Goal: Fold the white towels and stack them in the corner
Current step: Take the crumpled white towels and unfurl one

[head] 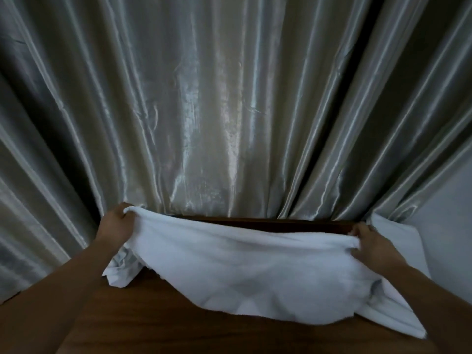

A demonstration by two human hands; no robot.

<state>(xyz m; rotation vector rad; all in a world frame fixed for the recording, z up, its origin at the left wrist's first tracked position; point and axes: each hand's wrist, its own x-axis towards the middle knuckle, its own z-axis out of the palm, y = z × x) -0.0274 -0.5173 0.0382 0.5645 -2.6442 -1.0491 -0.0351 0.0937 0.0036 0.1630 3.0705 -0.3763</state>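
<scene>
**Fingers (358, 230) bunched on both top corners of a towel (242, 267) not yet folded**

The left hand (116, 226) curls its fingers round the towel's upper left corner, the cloth gathered into a small knot in the grip. The right hand (374, 247) pinches the upper right edge between thumb and curled fingers. The top hem sags in a shallow curve between them. The rest drapes down onto the dark wooden table (158, 315), its lower edge lying loose and wavy near the front.

By my reckoning the work is at an early stage. This towel is open at full width, with no crease in it. A crumpled white cloth (120, 270) lies heaped under the left wrist, waiting. At the far right a flatter white piece (394, 235) sits against the wall (447, 226). I cannot tell whether it is a finished fold.

The towel looks soft, matte and slightly napped, limp enough to dip under its own weight. Behind it hangs a glossy satin curtain (204, 111) in deep, shining pleats.
</scene>
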